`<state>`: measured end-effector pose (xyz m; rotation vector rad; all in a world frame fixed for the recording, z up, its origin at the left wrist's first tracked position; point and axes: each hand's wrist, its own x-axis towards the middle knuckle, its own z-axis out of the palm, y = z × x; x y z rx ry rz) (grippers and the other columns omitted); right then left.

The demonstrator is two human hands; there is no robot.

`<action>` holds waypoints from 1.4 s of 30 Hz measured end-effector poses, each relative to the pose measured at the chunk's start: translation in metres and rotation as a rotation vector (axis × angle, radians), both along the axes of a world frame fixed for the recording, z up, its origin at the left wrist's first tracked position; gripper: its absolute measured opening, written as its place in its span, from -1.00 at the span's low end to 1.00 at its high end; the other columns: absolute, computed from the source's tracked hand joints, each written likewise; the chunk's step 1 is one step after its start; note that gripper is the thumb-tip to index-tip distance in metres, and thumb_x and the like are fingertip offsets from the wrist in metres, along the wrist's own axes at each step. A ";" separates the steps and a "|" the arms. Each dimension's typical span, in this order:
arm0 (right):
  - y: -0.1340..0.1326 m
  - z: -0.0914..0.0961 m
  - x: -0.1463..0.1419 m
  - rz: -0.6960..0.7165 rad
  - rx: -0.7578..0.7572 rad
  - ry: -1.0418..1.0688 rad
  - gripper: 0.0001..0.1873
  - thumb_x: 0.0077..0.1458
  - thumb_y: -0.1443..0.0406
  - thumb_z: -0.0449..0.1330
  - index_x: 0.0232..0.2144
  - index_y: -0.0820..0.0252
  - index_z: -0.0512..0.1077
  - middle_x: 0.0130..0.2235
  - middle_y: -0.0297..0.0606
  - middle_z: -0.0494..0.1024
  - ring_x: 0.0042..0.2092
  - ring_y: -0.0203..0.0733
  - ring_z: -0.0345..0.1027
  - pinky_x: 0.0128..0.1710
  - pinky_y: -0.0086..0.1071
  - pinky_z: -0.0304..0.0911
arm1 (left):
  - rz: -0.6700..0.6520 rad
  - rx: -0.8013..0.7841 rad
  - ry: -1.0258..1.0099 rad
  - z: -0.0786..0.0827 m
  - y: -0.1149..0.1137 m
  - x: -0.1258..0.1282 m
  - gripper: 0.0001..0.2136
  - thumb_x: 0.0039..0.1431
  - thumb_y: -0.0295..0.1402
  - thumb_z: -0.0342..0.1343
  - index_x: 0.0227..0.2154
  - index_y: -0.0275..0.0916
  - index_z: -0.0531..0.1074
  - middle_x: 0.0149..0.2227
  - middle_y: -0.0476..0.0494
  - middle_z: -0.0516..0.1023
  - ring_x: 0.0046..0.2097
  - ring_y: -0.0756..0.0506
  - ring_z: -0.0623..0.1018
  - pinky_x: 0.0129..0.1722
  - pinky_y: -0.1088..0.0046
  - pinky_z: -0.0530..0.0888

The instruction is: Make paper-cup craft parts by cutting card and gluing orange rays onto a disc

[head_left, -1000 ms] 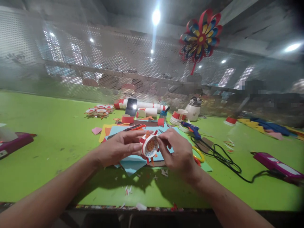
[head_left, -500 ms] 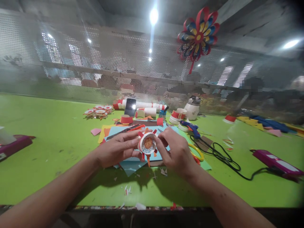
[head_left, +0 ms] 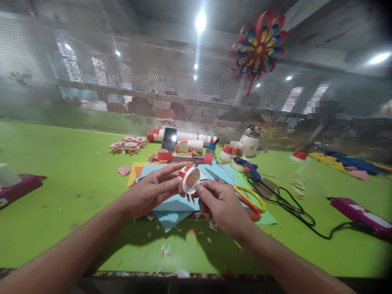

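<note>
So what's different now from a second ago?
The paper cup piece moved slightly up and left in the picture. The right hand slid left and lower, uncovering more of the scissors. The left hand still holds the piece, and the glue gun stayed put.

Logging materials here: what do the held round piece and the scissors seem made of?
Round piece: probably paper or card, mostly matte, judging by its thin rim and red strips. Scissors: blades look metallic, grey and smooth; the yellow and red-orange loops are likely plastic, going by their even colour.
</note>
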<state>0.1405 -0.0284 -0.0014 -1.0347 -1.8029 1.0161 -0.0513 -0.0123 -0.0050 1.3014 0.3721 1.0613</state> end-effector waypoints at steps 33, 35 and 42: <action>0.012 0.011 0.019 -0.014 1.220 -0.315 -0.86 0.14 0.53 0.13 -0.25 0.36 0.43 -0.37 -0.11 0.47 -0.33 -0.19 0.27 -0.34 -0.28 0.28 | 0.011 0.002 0.280 0.001 -0.003 -0.003 -0.67 0.18 -0.28 0.13 0.03 0.02 0.44 -0.02 -0.10 0.49 0.01 -0.16 0.42 -0.02 0.29 0.34; 0.014 0.009 0.021 0.002 1.249 -0.360 -0.86 0.13 0.54 0.14 -0.25 0.34 0.41 -0.36 -0.13 0.47 -0.33 -0.19 0.26 -0.33 -0.27 0.27 | -0.009 -0.031 0.267 0.002 -0.004 -0.003 -0.68 0.18 -0.30 0.13 0.01 -0.01 0.45 -0.09 -0.12 0.52 -0.04 -0.14 0.44 -0.06 0.29 0.35; 0.016 0.003 0.021 -0.030 1.312 -0.428 -0.87 0.15 0.49 0.11 -0.22 0.36 0.38 -0.40 -0.14 0.42 -0.35 -0.17 0.20 -0.38 -0.26 0.21 | -0.101 -0.177 0.100 -0.001 -0.006 0.001 -0.75 0.11 -0.35 0.20 -0.12 -0.13 0.54 -0.20 -0.14 0.53 -0.20 -0.08 0.47 -0.17 0.34 0.36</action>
